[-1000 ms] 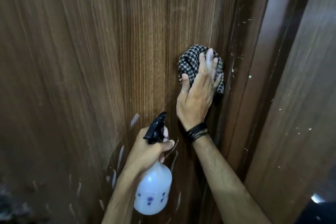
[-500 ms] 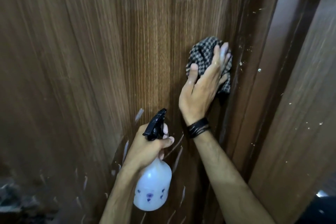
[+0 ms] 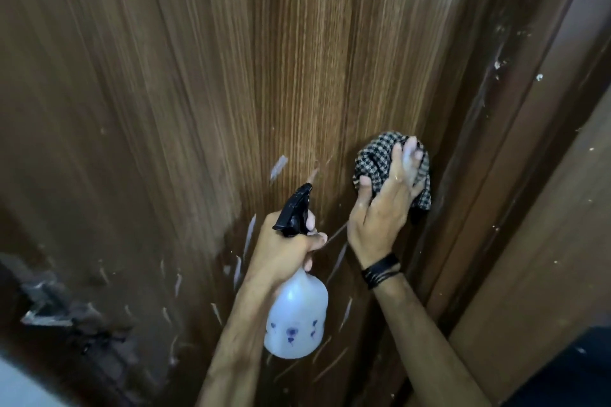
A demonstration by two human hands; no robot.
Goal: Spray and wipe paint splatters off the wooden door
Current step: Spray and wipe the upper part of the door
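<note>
Wooden door (image 3: 165, 109) carries long white streaks (image 3: 278, 166), up-left of the cloth (image 3: 373, 162) the right hand (image 3: 383, 211) presses flat, fingers spread. Left hand (image 3: 284, 251) grips the bottle (image 3: 296, 317), nearer them.

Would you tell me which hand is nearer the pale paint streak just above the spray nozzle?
Left. The left hand grips the spray bottle just below the streak; the right hand is farther right.

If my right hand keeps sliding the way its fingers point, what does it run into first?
The right hand presses the checked cloth on the door, fingers pointing up and slightly right. That path looks like bare wood first, then probably the raised door edge with its white paint specks; depth is unclear.
</note>
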